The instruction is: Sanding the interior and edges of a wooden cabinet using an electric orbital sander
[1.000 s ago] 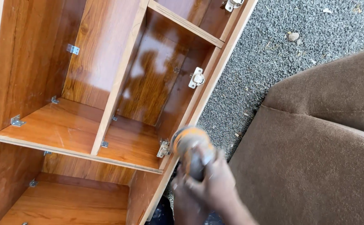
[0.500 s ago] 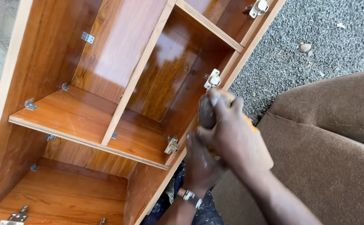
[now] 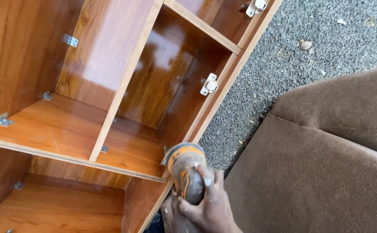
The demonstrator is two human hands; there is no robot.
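Gravel ground (image 3: 292, 73); right hand (image 3: 210, 207) grips orange drill (image 3: 187, 170).

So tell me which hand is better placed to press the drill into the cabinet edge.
Right, probably. The right hand wraps its fingers over the rear of the orange and grey power drill, in line with the brown wooden cabinet edge. The left hand sits low, mostly hidden.

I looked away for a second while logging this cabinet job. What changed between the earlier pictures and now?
Half a second ago both hands held the orange and black power drill higher, near the white hinge plate. Now they hold it lower, by the shelf's front corner. The right hand grips it, the left hand beneath. The wooden cabinet and brown cushion are unchanged.
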